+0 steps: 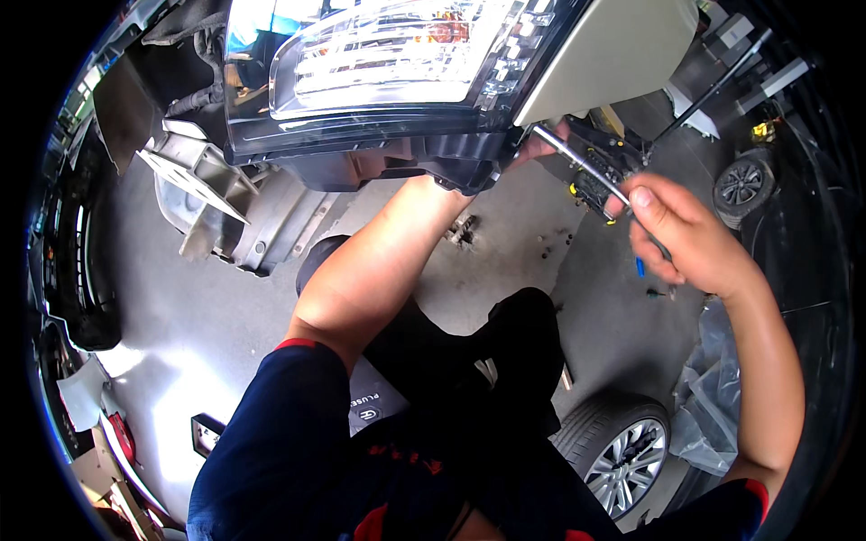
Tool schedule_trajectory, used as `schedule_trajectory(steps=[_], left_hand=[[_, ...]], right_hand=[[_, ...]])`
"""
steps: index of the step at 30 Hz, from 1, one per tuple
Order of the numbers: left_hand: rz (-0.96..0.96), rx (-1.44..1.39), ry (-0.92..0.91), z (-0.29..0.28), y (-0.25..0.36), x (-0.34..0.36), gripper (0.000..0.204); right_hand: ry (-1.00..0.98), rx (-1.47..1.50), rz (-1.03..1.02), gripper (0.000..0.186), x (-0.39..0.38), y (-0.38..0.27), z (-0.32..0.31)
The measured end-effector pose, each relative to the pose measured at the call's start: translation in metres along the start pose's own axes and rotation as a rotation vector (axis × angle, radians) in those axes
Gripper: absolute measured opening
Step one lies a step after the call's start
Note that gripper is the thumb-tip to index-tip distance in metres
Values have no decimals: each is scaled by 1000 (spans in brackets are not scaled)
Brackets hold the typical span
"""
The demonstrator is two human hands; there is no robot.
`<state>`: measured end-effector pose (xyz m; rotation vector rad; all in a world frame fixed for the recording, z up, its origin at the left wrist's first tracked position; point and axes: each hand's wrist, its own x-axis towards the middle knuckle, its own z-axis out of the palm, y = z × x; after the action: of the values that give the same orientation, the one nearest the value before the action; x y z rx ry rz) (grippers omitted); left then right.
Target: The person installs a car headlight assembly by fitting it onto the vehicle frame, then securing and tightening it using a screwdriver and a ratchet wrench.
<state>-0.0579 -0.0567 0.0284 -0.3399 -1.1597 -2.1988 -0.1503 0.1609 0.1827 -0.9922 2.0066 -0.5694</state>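
My right hand (pixel 690 230) is closed round a socket wrench with a long chrome shaft (pixel 582 163). The shaft slants up and left, and its tip is at the seam where the clear headlight (pixel 379 68) meets the pale fender (pixel 613 54). My left arm reaches up under the black headlight housing (pixel 388 162). Of my left hand (pixel 544 144), only a part shows beside the tool's tip; the housing hides most of its fingers, so I cannot tell whether it grips anything.
Grey plastic and metal body parts (pixel 212 194) hang at the left of the headlight. On the floor lie a wheel (pixel 627 460), clear plastic sheeting (pixel 713 397) and a black frame (pixel 207 435). A bumper (pixel 81 261) stands far left. A dark car (pixel 812 270) is at the right.
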Motion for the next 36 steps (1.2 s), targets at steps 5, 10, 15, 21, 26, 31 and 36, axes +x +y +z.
schedule_trajectory(steps=[5, 10, 15, 21, 26, 31, 36], left_hand=[[204, 390, -134, -4, 2, -4, 62], [167, 319, 17, -3, -16, 6, 54], [79, 359, 43, -1, -22, 0, 51], [-6, 392, 22, -2, -21, 9, 49], [-74, 420, 45, 0, -26, 5, 47], [-18, 459, 25, -19, -18, -5, 47], [-29, -243, 23, -17, -17, 17, 37]], right_hand=[[737, -1222, -609, 33, -12, 14, 42], [660, -869, -647, 30, 1, 34, 37], [17, 177, -125, 35, 1, 18, 14], [-420, 684, 100, 41, 6, 13, -5], [528, -878, -493, 31, -14, 13, 23], [627, -937, -524, 28, -10, 10, 40], [419, -591, -468, 21, -9, 7, 25]])
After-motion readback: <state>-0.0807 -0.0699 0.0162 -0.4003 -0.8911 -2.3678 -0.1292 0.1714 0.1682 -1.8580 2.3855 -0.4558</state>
